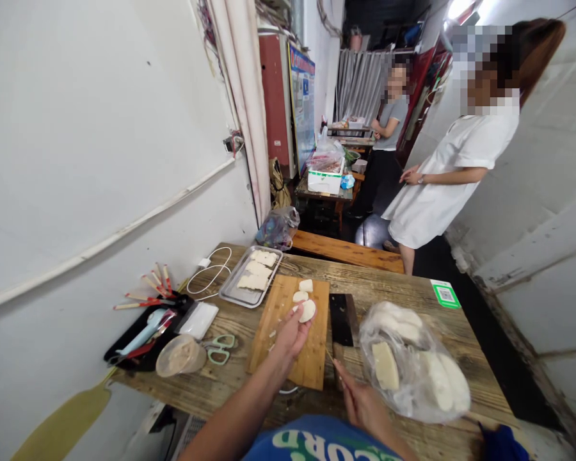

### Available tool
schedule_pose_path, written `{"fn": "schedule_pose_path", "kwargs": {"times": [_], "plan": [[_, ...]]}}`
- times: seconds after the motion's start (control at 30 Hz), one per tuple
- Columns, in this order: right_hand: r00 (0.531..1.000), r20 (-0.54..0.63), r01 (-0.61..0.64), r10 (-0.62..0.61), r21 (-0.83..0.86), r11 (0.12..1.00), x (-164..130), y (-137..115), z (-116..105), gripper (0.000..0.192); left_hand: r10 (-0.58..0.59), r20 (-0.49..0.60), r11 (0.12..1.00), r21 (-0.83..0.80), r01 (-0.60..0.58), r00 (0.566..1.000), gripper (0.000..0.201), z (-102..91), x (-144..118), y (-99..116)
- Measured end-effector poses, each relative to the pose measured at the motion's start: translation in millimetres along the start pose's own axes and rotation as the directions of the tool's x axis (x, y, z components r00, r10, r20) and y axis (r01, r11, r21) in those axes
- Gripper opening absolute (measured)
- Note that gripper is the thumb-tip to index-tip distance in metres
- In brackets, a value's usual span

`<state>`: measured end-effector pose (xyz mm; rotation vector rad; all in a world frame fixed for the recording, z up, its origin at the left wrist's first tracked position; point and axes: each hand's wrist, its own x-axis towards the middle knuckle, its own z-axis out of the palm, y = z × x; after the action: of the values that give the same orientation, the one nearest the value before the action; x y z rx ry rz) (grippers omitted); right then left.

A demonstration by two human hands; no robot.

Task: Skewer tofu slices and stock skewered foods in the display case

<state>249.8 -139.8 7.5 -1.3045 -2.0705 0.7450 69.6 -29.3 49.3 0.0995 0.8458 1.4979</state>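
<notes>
My left hand (292, 333) is closed on a round white slice (307, 311) of food, holding it above the wooden cutting board (264, 349). Two more white slices, a nearer one (300, 296) and a farther one (306, 285), lie on the board just beyond. By the board's lower right corner, my right hand (365, 400) pinches a thin wooden skewer (331, 355) near its end. A dark-bladed cleaver (342, 320) rests right of the board. Farther right is a clear plastic bag (415, 358) with several white blocks and one cut piece (385, 366).
A metal tray (242, 294) of pale pieces lies behind the board. Left are green-handled scissors (219, 349), a plastic tub (178, 356) and a black box (120, 358) of utensils. A bench (348, 251) stands beyond the table. Two people stand farther off, one in white (454, 169).
</notes>
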Motion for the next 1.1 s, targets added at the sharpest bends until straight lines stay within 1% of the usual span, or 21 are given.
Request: {"fn": "schedule_pose_path", "kwargs": {"times": [0.13,0.33,0.53,0.67,0.8,0.9,0.97,1.03,1.1], "plan": [[1.0,0.014,0.001,0.0,-0.06,0.998,1,-2,-1,0.052,0.005,0.001,1.0,0.009,-0.005,1.0,0.009,3.0,-6,-4],[0.999,0.027,-0.02,0.024,-0.116,0.993,3,-1,1,0.052,-0.003,-0.048,1.0,0.017,0.004,0.999,0.011,5.0,-10,-9],[0.997,0.067,-0.035,0.042,-0.101,0.994,7,-4,1,0.052,-0.058,-0.06,0.998,0.007,0.058,0.997,0.014,6.1,-16,-16],[0.994,0.073,-0.073,0.076,-0.036,0.997,11,-9,-1,0.05,-0.124,-0.069,0.992,-0.005,0.124,0.99,0.015,5.7,-24,-24],[0.994,0.023,-0.111,0.11,0.02,0.994,19,-12,-1,0.045,-0.171,0.001,0.985,0.01,0.171,0.985,0.011,3.6,-33,-36],[0.989,-0.014,-0.15,0.15,0.01,0.989,28,-12,2,0.046,-0.208,0.066,0.978,0.049,0.205,0.976,0.008,0.4,-41,-49],[0.984,-0.042,-0.176,0.176,0.0,0.984,34,-10,6,0.045,-0.203,0.09,0.976,0.095,0.194,0.975,0.013,-4.2,-44,-57],[0.977,-0.047,-0.206,0.206,0.014,0.978,38,-7,10,0.044,-0.204,0.103,0.971,0.145,0.188,0.974,0.021,-12.7,-43,-61],[0.966,-0.036,-0.253,0.254,0.046,0.966,39,-2,14,0.044,-0.227,0.085,0.955,0.217,0.204,0.97,0.03,-26.7,-37,-57]]}}
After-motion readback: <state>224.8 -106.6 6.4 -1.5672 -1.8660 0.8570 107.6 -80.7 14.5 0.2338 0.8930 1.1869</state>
